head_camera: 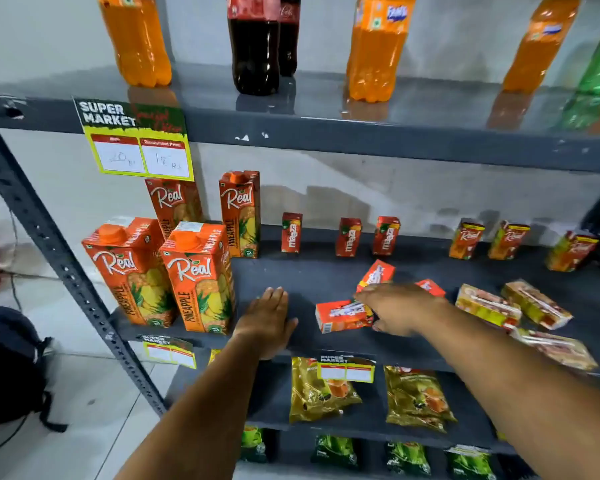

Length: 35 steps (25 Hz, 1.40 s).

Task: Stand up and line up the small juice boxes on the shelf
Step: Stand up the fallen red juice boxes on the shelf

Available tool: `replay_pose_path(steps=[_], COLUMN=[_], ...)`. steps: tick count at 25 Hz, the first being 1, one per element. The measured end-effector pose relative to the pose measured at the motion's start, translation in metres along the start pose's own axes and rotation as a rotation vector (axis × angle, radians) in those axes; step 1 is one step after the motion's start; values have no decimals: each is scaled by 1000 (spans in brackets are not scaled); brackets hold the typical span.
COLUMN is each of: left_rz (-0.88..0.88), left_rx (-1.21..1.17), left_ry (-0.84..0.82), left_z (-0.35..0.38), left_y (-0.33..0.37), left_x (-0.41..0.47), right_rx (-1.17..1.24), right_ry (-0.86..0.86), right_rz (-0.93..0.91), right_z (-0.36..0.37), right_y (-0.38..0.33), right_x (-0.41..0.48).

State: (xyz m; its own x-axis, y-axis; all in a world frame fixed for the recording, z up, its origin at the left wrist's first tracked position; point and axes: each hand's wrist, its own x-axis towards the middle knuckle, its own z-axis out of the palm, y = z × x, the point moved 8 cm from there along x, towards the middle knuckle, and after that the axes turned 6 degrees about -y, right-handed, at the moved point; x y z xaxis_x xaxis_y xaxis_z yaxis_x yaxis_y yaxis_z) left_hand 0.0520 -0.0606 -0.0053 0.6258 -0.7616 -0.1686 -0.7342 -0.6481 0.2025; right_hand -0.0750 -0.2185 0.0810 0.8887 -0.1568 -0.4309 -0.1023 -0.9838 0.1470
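On shelf (326,271), right hand (400,308) on fallen box (343,317)

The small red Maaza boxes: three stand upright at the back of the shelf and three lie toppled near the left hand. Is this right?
Not quite. The head view shows the toppled red boxes by the right hand, not the left hand, which rests flat on the shelf. Three upright Maaza boxes is correct.

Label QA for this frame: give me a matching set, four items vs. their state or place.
Items:
1. left hand
2. right hand
3. red Maaza box nearest the right hand
4. cola bottle

States:
A. standing on the top shelf
B. lying on its side
C. flat, palm down on the bare shelf
D. reaching over the fallen red boxes

Pairs: 1-C, 2-D, 3-B, 4-A
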Motion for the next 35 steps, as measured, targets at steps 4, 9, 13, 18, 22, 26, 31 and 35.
replay_pose_path(steps=[4,9,13,18,22,26,31,35], left_rz=[35,62,-3,-17,-15,-20,-27,-29], left_rx=[49,46,21,34,37,48,58,49], left_ry=[61,103,93,99,115,132,129,136], left_z=[13,10,11,13,13,12,13,12], left_y=[-2,-4,-6,-6,-6,-7,-8,-8], left_x=[3,5,6,8,7,7,7,6], right_rx=[110,89,-31,-273,-491,-494,-418,-412], right_ry=[-52,-53,90,274,373,387,416,343], right_rz=[99,100,-6,-229,-422,-488,-508,-519], right_z=[13,13,-35,-78,-76,-74,-83,-83], right_y=[14,10,0,-35,-59,-58,-49,-55], right_x=[24,32,26,31,30,30,32,38])
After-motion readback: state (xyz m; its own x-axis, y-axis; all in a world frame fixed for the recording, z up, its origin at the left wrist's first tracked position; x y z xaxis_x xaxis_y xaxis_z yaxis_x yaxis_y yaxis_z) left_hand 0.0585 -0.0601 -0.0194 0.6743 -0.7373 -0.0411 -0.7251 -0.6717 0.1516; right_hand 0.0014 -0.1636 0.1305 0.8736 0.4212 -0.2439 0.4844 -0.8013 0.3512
